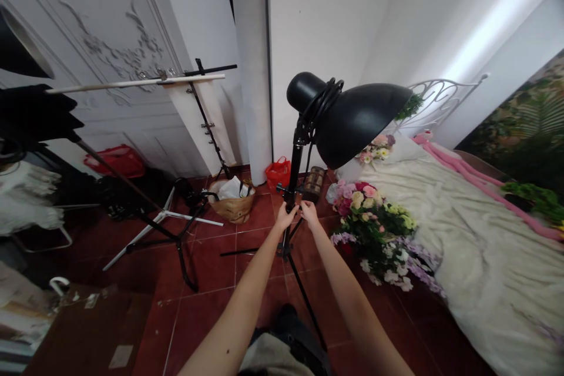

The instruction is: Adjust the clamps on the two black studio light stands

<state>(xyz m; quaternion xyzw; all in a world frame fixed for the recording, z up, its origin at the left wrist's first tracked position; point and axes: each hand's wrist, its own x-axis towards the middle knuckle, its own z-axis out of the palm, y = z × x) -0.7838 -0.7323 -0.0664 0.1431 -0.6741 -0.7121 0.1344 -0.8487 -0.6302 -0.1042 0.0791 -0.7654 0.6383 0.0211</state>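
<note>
Directly in front of me rises a black light stand, its legs spread on the floor. On top sits a black studio lamp with a wide dome reflector tilted down to the right. A black cable is coiled around the lamp's neck. My left hand is closed round the stand's pole, below a side knob. Just right of the pole, my right hand has its fingertips pinched together close to the stand; whatever they grip is too small to make out.
Flowers and a bed with a pale cover lie to the right. Behind the stand are a red bag and a wooden barrel. A woven basket, other stands and a brown board occupy the left.
</note>
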